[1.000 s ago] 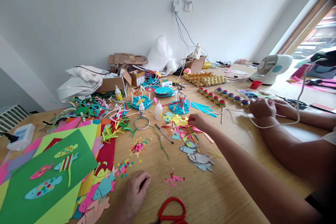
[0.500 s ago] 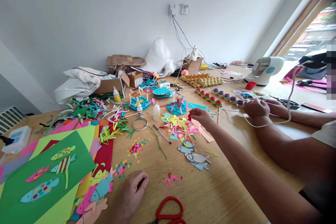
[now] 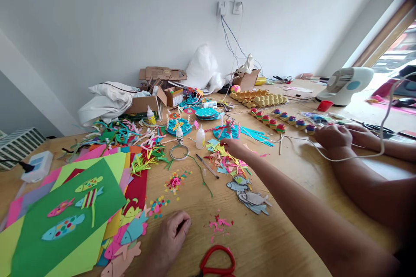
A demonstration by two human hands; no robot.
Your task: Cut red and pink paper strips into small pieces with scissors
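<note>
My left hand [image 3: 175, 231] rests on the wooden table, fingers curled into a loose fist with nothing seen in it. Stretched far forward, my right hand [image 3: 234, 147] is over the pile of colored paper scraps [image 3: 224, 159]; its fingertips are hidden. Red-handled scissors [image 3: 217, 259] lie at the front edge, near small pink paper clippings [image 3: 219, 224]. Gray and blue paper fish [image 3: 251, 199] lie below my right forearm. Left of my left hand are more paper fish [image 3: 133, 229] and a green sheet [image 3: 107, 186] bearing decorated fish.
Glue bottles [image 3: 200, 137], a tape ring [image 3: 179, 152] and a pen [image 3: 208, 168] stand or lie mid-table. Blue decorated plates [image 3: 208, 114] are behind. At right, another person's hands [image 3: 334, 136] are by painted egg-carton strips [image 3: 268, 120], a white cable [image 3: 328, 156] and a fan [image 3: 346, 84].
The view has swung slightly left. My right hand has shifted left across the scrap pile, from its right side to its upper left. My left hand stays on the table.
</note>
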